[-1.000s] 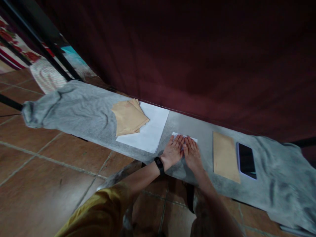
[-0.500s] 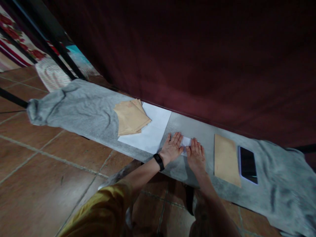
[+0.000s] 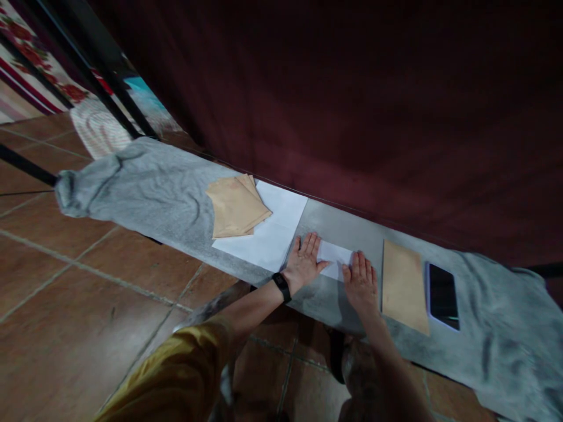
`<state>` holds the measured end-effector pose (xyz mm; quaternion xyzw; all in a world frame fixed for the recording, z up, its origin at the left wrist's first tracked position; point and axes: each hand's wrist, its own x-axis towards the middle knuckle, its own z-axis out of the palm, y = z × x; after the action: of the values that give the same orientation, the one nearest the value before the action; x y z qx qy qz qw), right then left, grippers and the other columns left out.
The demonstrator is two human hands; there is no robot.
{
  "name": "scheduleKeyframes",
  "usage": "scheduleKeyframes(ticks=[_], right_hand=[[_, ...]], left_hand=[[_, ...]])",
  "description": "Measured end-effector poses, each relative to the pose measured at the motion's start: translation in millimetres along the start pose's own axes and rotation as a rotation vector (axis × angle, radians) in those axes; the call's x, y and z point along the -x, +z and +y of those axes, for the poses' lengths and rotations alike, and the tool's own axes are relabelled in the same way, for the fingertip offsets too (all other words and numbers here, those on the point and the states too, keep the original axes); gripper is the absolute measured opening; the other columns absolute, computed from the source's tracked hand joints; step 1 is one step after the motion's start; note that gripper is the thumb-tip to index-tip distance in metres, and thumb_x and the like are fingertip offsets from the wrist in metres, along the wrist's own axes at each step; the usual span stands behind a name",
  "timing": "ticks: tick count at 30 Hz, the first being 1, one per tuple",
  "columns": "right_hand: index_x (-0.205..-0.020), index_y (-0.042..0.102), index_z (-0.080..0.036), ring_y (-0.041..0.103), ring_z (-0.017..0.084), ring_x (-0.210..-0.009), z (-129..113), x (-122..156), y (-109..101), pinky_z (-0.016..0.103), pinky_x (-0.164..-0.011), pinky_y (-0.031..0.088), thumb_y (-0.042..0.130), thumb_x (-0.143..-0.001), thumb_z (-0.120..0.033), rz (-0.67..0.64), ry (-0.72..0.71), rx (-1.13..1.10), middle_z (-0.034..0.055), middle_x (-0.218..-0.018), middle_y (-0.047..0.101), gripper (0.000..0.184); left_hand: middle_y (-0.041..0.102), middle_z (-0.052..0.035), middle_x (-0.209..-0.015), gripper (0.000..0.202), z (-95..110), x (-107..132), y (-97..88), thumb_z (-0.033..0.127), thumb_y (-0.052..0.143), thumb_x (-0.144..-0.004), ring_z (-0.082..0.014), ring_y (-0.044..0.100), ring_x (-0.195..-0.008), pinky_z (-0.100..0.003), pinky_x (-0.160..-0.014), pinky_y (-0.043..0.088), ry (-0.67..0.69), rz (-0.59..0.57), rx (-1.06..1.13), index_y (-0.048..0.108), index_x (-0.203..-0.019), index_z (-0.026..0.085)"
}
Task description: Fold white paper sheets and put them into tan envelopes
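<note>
A small piece of white paper (image 3: 335,258), apparently folded, lies on the grey cloth-covered bench between my hands. My left hand (image 3: 304,264), with a black band on the wrist, rests flat at the paper's left end, fingers stretched out. At its right end my right hand (image 3: 361,282) lies flat too, fingertips on the paper. Part of the paper is hidden under the hands. To the left are larger white sheets (image 3: 281,225), with several brown envelopes (image 3: 237,208) fanned out over them. One more brown envelope (image 3: 403,287) lies right of my right hand.
A phone (image 3: 443,295) lies beside the single envelope. Bunched grey cloth (image 3: 514,316) covers the bench's right end and wrinkled cloth the left. A dark red curtain (image 3: 352,117) hangs along the far edge. Black metal bars (image 3: 118,99) stand at the left, above the tiled floor.
My hands have spread apart along the paper, the right one moving to the right, so more of the white paper shows between them. The view has shifted slightly.
</note>
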<state>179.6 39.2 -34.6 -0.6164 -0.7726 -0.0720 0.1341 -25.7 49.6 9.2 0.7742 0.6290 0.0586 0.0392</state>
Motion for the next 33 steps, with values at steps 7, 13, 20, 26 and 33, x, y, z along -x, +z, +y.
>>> scheduleKeyframes(ticks=[7,13,20,26,33], right_hand=[[-0.155,0.038,-0.008,0.041,0.034,-0.146,10.7,-0.2,0.0,0.058,-0.116,0.036,0.026,-0.107,-0.032,0.074,-0.017,-0.092,0.0246,-0.156,0.045,0.055],[-0.159,0.03,-0.008,0.03,0.026,-0.153,-18.6,-16.1,-7.6,0.053,-0.121,0.034,0.017,-0.108,-0.039,-0.01,-0.015,-0.344,0.019,-0.163,0.036,0.06],[-0.157,0.036,-0.01,0.033,0.024,-0.152,-49.0,-12.4,-7.8,0.051,-0.124,0.027,0.015,-0.108,-0.04,-0.11,-0.036,-0.297,0.0179,-0.163,0.037,0.061],[-0.158,0.033,-0.006,0.032,0.029,-0.152,-32.3,-5.1,-4.9,0.052,-0.122,0.027,0.027,-0.108,-0.037,-0.072,-0.037,-0.144,0.0219,-0.163,0.035,0.059],[-0.158,0.034,-0.007,0.038,0.029,-0.148,-20.8,0.0,-3.6,0.05,-0.122,0.026,0.021,-0.108,-0.043,-0.006,-0.002,-0.124,0.0194,-0.162,0.038,0.063]], left_hand=[[0.03,-0.0177,-0.166,0.071,-4.5,0.4,3.4,0.053,0.026,-0.105,-0.0286,0.021,-0.157,-0.052,-0.128,0.019,-0.009,0.033,0.047,0.03,-0.159,0.007],[0.029,-0.0146,-0.167,0.059,17.2,5.0,2.2,0.034,0.024,-0.106,-0.0249,0.022,-0.157,-0.045,-0.129,0.019,0.128,0.081,0.061,0.032,-0.158,0.006],[0.035,-0.0144,-0.165,0.057,23.7,8.4,13.9,0.022,0.024,-0.103,-0.0237,0.026,-0.155,-0.048,-0.128,0.021,0.124,0.022,0.02,0.034,-0.157,0.008],[0.032,-0.0175,-0.165,0.06,7.0,11.8,10.2,0.036,0.027,-0.105,-0.0256,0.023,-0.156,-0.045,-0.127,0.022,0.05,0.085,0.031,0.034,-0.156,0.005],[0.033,-0.0177,-0.165,0.062,-3.9,13.1,7.1,0.041,0.025,-0.106,-0.0271,0.028,-0.155,-0.047,-0.126,0.025,0.006,0.096,0.034,0.035,-0.156,0.006]])
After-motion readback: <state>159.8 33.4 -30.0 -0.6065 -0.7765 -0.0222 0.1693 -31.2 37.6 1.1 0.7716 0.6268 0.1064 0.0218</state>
